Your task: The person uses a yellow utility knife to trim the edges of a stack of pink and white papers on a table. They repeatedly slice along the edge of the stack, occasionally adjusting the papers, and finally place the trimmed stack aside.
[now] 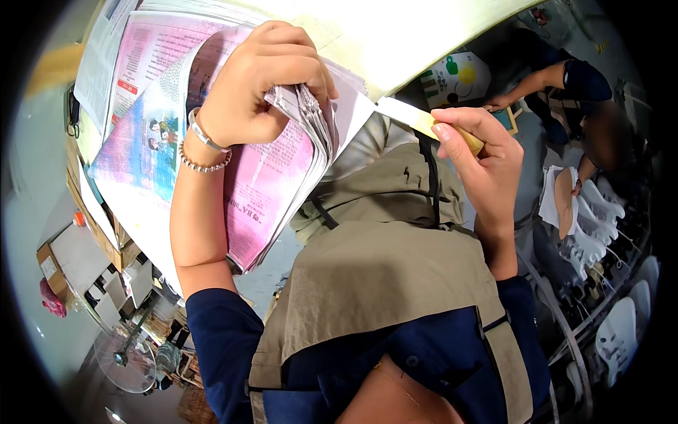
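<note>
Fingers [462, 121] of the right hand [487, 159] are drawn together, thumb against forefinger, around the yellowish handle of a flat pale tool [406, 113]; its tip points left at a corner of the newspapers [272, 169], though glare hides whether the two actually touch, and whether the white part is a blade or bristles. The left hand [272, 85], with a metal bangle [205, 131] and a beaded bracelet [205, 161] at its wrist, is curled tightly over a bunched edge of those newspapers, its thumb tucked underneath. Judging by the sheets, the work looks partway along: a thick wad is gathered and bent up in the grip, while a printed blue page [141, 152] and other sheets spread beyond the wrist remain ungathered, and no separated piece shows. The newspapers lie along the near side of a pale, brightly lit surface [417, 35], the gripped wad overhanging its edge toward the khaki apron [381, 283]. Farther out, to the left, are a cardboard box [53, 270] and a round fan [123, 359]; to the right, a co-worker in dark clothing [587, 79] reaches toward a white board with a cartoon print [459, 79], above rows of white moulded plastic pieces [616, 336].
</note>
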Demonstrator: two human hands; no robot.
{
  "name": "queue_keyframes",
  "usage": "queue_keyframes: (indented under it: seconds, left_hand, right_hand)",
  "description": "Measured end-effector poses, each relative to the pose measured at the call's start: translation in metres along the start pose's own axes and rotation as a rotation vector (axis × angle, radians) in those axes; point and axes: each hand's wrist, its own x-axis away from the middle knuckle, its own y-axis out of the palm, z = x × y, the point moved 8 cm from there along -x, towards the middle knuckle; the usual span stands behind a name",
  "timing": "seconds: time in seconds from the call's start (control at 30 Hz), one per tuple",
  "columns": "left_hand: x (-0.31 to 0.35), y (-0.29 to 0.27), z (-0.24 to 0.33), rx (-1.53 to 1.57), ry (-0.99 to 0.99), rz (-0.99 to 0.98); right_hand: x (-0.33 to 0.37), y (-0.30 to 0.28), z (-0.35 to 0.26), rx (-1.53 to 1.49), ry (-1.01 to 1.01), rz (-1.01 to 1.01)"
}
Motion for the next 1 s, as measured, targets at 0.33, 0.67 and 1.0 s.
queue_keyframes:
  seconds: [0.33, 0.67, 1.0]
  left_hand:
    - [-0.001, -0.003, 0.014, -0.203, 0.022, -0.016]
    - [0.001, -0.002, 0.017, -0.217, 0.055, -0.055]
    - [0.002, -0.002, 0.017, -0.226, 0.055, -0.056]
  right_hand:
    - [0.005, 0.007, -0.010, 0.042, -0.122, -0.058]
    - [0.007, 0.011, -0.024, 0.136, -0.363, -0.076]
    - [0.007, 0.011, -0.019, 0.124, -0.305, -0.087]
